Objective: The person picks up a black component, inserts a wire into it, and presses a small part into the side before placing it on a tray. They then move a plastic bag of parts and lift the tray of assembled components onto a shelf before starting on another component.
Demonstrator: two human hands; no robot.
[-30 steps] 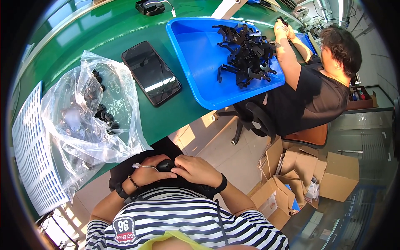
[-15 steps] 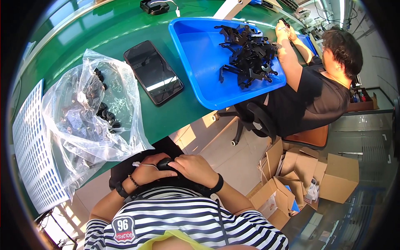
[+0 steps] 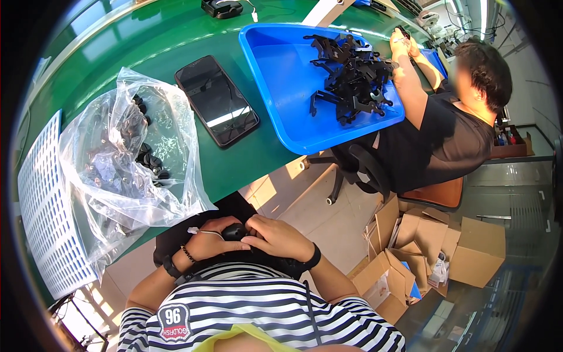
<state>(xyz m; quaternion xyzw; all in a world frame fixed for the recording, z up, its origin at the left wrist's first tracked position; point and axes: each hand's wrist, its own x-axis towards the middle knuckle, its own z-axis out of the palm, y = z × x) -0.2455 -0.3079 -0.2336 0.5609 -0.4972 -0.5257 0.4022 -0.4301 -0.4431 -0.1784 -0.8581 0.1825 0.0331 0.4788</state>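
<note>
Nothing much has moved since the earlier frames: your hands sit in the same spot in your lap, only the view has shifted slightly. Your left hand [image 3: 208, 239] and right hand [image 3: 275, 237] meet on a small black part [image 3: 234, 231], fingers of both curled around it; left thumb side also pinches a thin white piece [image 3: 202, 232] sticking out to the left. The part is below the table edge, over your dark lap, against the striped shirt [image 3: 258, 311]. Outward from there: clear plastic bag [image 3: 126, 170] lies open on the green table [image 3: 117, 53], holding small black round parts [image 3: 149, 158], mostly toward its right side. White perforated basket [image 3: 44, 205] is just left of the bag, touching it; its contents can't be made out. Black phone [image 3: 216, 100] lies flat, screen up, between the bag and the blue tray [image 3: 281, 88]. The tray holds a tangled pile of black brackets [image 3: 352, 76], bunched in its right half, with the left half bare. A co-worker [image 3: 446, 129] in black sits just beside the tray, hands up at the table's far end. Open cardboard boxes [image 3: 434, 246] are on the floor to your right.
</note>
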